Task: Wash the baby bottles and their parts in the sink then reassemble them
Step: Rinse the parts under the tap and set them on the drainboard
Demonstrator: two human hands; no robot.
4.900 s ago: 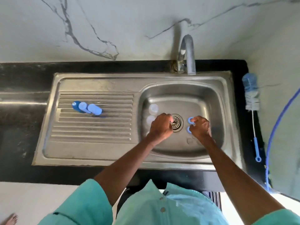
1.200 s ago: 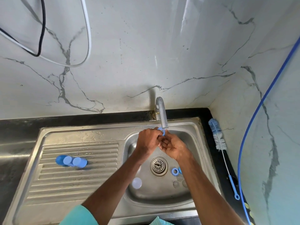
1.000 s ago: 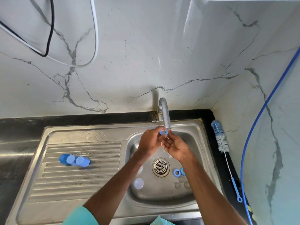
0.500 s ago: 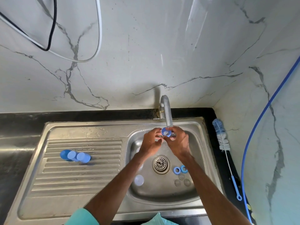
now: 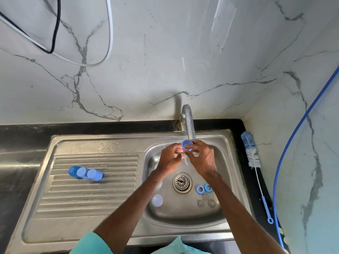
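Looked down on a white marble wall [image 5: 165,52] behind a black counter [image 5: 27,136]. Found a steel sink [image 5: 110,142] set into that counter, with a ribbed drainboard [image 5: 91,198] on the left and the basin [image 5: 183,215] on the right. Traced a blue hose [image 5: 286,143] down the right wall. Saw the tap [image 5: 189,121] arching over the basin's far edge, with water falling from its spout. Noted a bottle brush [image 5: 251,151] lying on the counter strip right of the basin. Saw both bare forearms reaching over the basin, hands meeting just under the spout. Found the right hand [image 5: 202,160] pinching a blue bottle part [image 5: 186,144] between thumb and curled fingers, in the stream. Found the left hand [image 5: 169,158] with fingers bent at that part's left edge; could not tell pinching from mere touching. Counted three blue caps [image 5: 85,173] in a touching row on the drainboard. Saw a clear round piece [image 5: 157,200] on the basin floor left of the drain [image 5: 182,182]. Spotted two blue rings [image 5: 204,188] side by side right of the drain, and three clear teats [image 5: 211,202] just nearer the person.
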